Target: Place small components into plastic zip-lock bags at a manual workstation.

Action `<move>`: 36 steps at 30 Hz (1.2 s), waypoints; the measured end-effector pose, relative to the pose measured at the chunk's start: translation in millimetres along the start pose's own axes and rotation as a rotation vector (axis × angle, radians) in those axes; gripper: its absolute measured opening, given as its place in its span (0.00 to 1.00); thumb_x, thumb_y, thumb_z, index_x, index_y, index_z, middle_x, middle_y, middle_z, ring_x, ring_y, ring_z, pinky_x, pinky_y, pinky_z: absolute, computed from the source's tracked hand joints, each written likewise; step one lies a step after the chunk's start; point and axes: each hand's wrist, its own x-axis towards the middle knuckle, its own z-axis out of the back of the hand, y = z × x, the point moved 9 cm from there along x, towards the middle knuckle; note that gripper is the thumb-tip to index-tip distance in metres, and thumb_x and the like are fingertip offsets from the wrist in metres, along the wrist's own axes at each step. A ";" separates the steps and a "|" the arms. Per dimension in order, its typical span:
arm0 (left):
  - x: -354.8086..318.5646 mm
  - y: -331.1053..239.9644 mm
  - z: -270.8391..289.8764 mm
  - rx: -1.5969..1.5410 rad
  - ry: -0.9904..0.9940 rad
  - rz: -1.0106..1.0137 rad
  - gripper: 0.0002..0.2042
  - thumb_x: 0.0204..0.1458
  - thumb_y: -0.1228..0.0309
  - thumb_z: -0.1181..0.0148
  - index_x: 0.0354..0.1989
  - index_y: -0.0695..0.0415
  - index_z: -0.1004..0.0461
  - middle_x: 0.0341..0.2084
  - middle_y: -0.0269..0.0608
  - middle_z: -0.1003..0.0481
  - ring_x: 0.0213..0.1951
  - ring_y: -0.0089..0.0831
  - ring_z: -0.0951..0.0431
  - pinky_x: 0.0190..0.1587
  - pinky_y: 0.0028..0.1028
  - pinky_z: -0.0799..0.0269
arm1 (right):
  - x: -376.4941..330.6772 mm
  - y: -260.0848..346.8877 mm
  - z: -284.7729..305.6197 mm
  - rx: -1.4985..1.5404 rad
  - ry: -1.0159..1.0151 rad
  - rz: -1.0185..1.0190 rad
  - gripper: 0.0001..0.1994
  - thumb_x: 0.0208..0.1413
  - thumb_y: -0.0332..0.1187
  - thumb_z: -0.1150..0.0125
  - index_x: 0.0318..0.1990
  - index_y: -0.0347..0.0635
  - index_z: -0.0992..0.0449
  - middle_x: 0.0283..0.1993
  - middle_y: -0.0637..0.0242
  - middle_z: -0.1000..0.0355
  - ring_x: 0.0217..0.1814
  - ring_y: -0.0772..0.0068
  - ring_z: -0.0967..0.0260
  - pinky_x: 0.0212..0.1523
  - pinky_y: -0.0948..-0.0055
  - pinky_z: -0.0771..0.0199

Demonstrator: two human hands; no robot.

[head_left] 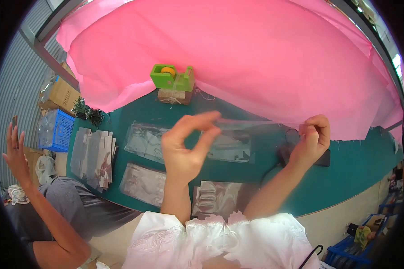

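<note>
A thin, see-through plastic bag is stretched between my two hands over the table. My left hand curls its thumb and forefinger around the bag's left end, with a small gap showing between the blurred fingertips. At the other end, my right hand pinches the bag, its fingers folded in. Below my hands, clear packets with pale contents lie flat. A stack of clear bags is close to my body, and another pile of clear packets lies beside my left forearm.
A green tape dispenser rests on a brown block at the back, before pink cloth. Grey-white card strips and dark wire ties lie left on the green table. Another person's hand is raised at left. A dark object sits behind my right wrist.
</note>
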 end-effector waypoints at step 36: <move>-1.0 -21.5 -25.0 0.567 0.220 -0.155 0.24 0.43 0.68 0.34 0.53 0.51 0.25 0.22 0.31 0.37 0.24 0.28 0.37 0.31 0.28 0.45 | -51.8 24.5 -118.8 -0.139 0.812 0.161 0.15 0.39 0.18 0.33 0.39 0.34 0.23 0.31 0.62 0.30 0.33 0.70 0.30 0.34 0.75 0.32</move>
